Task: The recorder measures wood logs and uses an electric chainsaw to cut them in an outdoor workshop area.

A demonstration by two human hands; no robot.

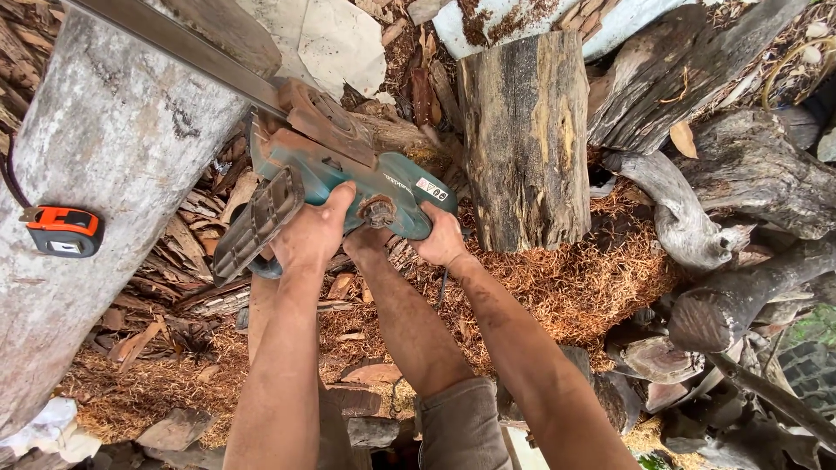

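Observation:
I hold a teal, dust-caked chainsaw point(383, 187) over the ground. My left hand point(312, 233) grips its front handle beside the dark hand guard point(258, 222). Around the rear grip my right hand point(441, 239) is closed. The long guide bar point(174, 39) runs up and left, resting across the top of a big pale log point(96, 165). An orange and black tape measure point(61, 231) lies on that log, left of the saw. My bare knee and leg show between my forearms.
A short upright log section point(522, 139) stands just right of the saw. Dark twisted branches and stumps point(723, 218) pile up on the right. Orange sawdust point(575, 287) and wood chips cover the ground. Pale sheeting point(340, 39) lies at the top.

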